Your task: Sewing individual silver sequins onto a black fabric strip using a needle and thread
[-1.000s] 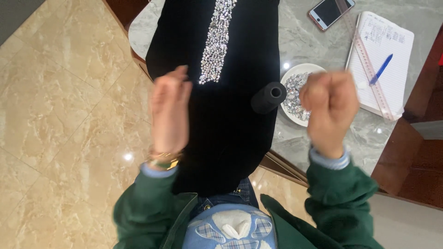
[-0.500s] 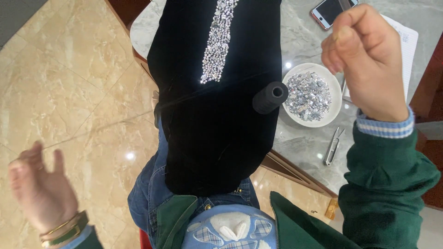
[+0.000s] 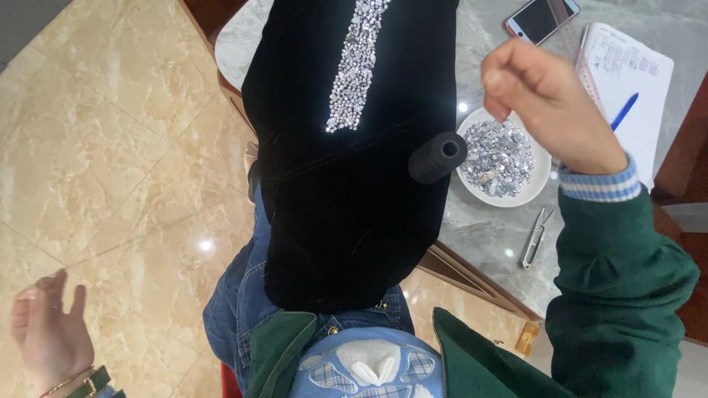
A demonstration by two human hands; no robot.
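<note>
Cloth (image 3: 346, 184), black and velvety, lies over the person's lap and up onto the grey marble worktop (image 3: 487, 236), with a strip of rhinestones (image 3: 357, 63) sewn down its upper middle. Right hand (image 3: 549, 107) is raised above the worktop with fingers pinched together at the tips; something thin seems to be held there, but it is too small to make out. Just below that hand sits a white dish (image 3: 537, 180) heaped with loose silver stones, and a black spool (image 3: 437, 157) rests on the cloth touching the dish's left rim. Small snips (image 3: 532, 239) lie on the worktop near the dish. Farther off are a notebook (image 3: 640, 81) with a blue pen (image 3: 624, 112) on it, and a phone (image 3: 540, 18). Left hand (image 3: 46, 335) hangs well apart over the beige tiled floor (image 3: 110, 147), fingers loosely curled and holding nothing, a gold bracelet at the wrist.
</note>
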